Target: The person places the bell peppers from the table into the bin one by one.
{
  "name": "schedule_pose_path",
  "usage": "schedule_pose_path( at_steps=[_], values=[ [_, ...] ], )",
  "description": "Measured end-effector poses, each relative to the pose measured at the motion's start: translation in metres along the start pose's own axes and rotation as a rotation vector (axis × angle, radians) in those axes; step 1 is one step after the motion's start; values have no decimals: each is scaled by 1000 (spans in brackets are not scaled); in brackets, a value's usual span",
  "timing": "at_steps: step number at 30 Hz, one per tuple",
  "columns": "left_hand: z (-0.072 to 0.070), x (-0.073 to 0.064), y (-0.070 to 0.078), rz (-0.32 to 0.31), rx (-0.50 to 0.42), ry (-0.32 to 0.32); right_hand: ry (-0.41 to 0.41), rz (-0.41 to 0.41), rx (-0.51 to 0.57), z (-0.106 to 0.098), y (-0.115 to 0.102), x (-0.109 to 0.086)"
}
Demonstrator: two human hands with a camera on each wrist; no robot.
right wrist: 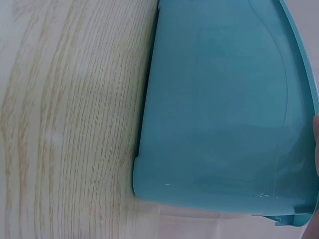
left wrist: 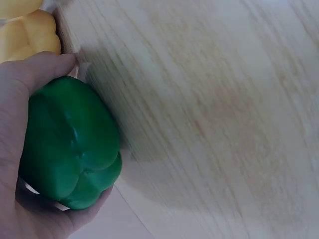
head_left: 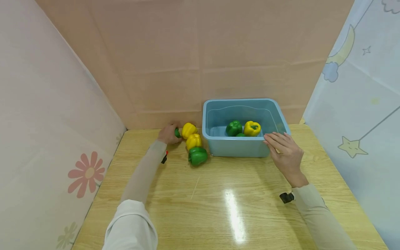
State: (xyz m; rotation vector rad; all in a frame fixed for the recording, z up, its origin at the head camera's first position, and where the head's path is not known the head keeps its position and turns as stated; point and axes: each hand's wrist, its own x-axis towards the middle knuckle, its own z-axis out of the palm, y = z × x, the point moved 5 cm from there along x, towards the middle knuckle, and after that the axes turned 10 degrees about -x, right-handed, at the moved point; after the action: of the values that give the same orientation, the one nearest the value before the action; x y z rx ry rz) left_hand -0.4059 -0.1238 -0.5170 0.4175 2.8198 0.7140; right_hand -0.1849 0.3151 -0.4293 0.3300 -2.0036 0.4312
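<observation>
My left hand (head_left: 169,134) is at the back left of the table, its thumb and fingers curled around a green bell pepper (left wrist: 72,134). Just right of it lie two yellow bell peppers (head_left: 189,130) and another green bell pepper (head_left: 198,156), in a loose row. A blue plastic bin (head_left: 237,147) stands by the back wall; inside are a yellow bell pepper (head_left: 251,128), a green bell pepper (head_left: 233,128) and a partly hidden green one. With fingers extended, my right hand (head_left: 286,152) rests on the bin's front right rim.
The wooden table (head_left: 212,201) meets a tan back wall (head_left: 162,69) behind the bin. Pale printed sheets flank it, with a flower (head_left: 89,173) on the left and a star (head_left: 353,146) on the right. Dark wrist-camera pieces (head_left: 286,198) stick out from both sleeves.
</observation>
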Motion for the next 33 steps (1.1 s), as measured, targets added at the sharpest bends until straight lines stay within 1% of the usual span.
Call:
schedule_pose_path(
  at_steps=[5, 9, 13, 16, 19, 25, 27, 33],
  values=[
    [-3, 0, 0, -5, 8, 2, -5, 6, -2, 1, 0, 0],
    [-5, 2, -1, 40, 33, 27, -8, 5, -7, 0, -1, 2],
    [-8, 1, 2, 97, 80, 42, -6, -3, -17, -1, 0, 2],
    [-10, -1, 5, 116, 116, 41, -6, -3, -15, 0, 0, 1],
    [-14, -4, 7, 128, 133, 50, -7, -2, -10, 0, 1, 1],
    [-23, -6, 16, 193, 87, 102, -1, 5, -8, -2, 3, 2],
    [-26, -7, 19, 209, 79, 104, 3, 5, -15, -2, 3, 3],
    [-37, -13, 29, 229, 99, 109, -2, -6, -11, -1, 1, 2]
  ],
)
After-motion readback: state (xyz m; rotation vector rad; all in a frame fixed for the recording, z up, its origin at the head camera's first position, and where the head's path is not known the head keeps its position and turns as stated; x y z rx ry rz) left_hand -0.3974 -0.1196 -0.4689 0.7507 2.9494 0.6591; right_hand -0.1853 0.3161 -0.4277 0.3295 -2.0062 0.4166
